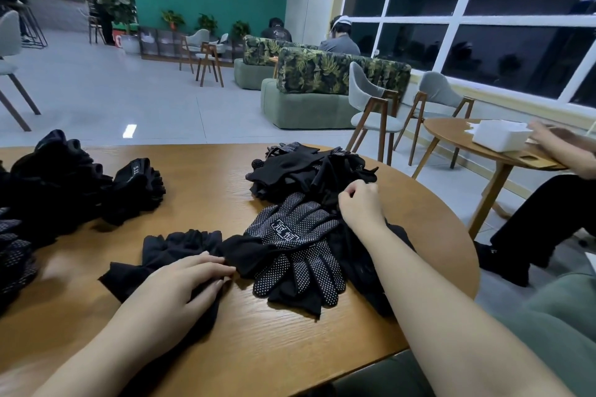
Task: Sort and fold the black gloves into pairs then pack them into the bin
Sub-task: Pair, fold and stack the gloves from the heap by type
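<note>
Pressing flat with straight fingers, left hand (180,284) on a plain black glove (167,255) near the front of the counter (200,190), its long axis running left to right toward the dotted glove (290,245) just beside it. Curled into the loose heap of gloves (306,171), right hand (361,203), apparently pinching black fabric. Probably a mate sought there: heap lying beyond and right, nearer the right hand; no bin in view.

Dim indoor light from ceiling strips mirrored in the dark windows (503,42); a glare patch on the floor (129,130). Wide-angle bending curves the edges; left-side objects blur.
</note>
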`<state>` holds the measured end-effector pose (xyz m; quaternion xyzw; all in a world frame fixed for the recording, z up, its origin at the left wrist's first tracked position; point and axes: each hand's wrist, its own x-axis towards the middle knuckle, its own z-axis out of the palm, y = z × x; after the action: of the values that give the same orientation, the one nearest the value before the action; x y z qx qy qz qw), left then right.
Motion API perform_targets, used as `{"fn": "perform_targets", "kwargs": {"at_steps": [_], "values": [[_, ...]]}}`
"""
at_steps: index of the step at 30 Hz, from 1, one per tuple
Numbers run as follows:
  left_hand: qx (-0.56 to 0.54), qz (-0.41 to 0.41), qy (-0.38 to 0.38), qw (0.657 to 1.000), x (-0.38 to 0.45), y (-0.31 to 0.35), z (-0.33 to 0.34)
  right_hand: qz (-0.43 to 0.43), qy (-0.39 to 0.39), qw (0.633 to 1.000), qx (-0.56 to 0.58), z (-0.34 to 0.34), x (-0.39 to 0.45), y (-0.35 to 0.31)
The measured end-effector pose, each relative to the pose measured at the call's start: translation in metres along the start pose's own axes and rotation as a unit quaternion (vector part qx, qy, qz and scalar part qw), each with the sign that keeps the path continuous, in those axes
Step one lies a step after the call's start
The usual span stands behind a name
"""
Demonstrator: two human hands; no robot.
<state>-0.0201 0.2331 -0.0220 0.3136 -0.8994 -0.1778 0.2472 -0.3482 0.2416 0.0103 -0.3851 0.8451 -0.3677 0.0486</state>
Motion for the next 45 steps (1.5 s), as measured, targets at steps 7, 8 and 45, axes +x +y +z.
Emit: {"fn": "perform_targets", "kwargs": {"at_steps": [7, 8, 45], "values": [[0.010, 0.001, -0.002, 1.000, 0.000, -0.002, 0.000, 0.069, -0.078, 0.994, -0.033, -0.004, 0.019, 0.013], [0.011, 0.001, -0.002, 1.000, 0.000, -0.002, 0.001, 0.066, -0.092, 0.992, -0.059, -0.005, 0.021, 0.014], [-0.074, -0.001, 0.049, 0.996, -0.002, 0.001, -0.006, -0.321, 0.233, 0.896, 0.201, -0.021, -0.029, -0.052]]}}
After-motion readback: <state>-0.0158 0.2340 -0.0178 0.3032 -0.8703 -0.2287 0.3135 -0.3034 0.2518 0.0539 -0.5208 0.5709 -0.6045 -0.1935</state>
